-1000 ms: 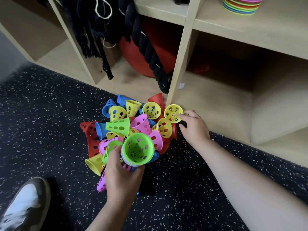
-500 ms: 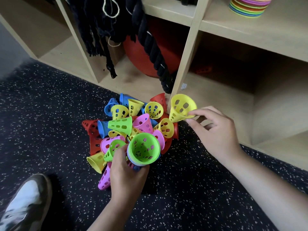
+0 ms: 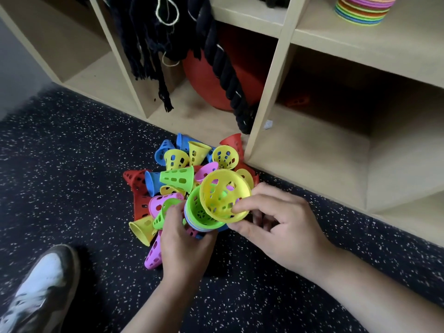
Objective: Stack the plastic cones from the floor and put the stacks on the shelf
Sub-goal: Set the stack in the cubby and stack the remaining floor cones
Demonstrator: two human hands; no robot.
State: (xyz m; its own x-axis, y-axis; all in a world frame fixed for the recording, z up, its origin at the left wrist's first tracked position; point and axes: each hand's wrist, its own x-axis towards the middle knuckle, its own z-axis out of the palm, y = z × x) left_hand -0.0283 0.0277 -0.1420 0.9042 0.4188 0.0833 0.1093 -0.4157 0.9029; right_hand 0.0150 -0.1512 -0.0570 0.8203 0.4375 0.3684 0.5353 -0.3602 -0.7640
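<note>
- The right hand [image 3: 283, 227] pinches the rim of a yellow cone [image 3: 223, 195], thumb on top and fingers curled underneath.
- The left hand [image 3: 182, 243] is wrapped round the stack [image 3: 199, 213], green cone on top, just above the loose pile [image 3: 177, 164] on the floor [image 3: 72, 164].
- Looks like the nesting step: the yellow one needs lining up, then pushing down into the green.
- Both forearms reach in from below, wrists near each other, with the shelf [image 3: 312, 145] just behind.
</note>
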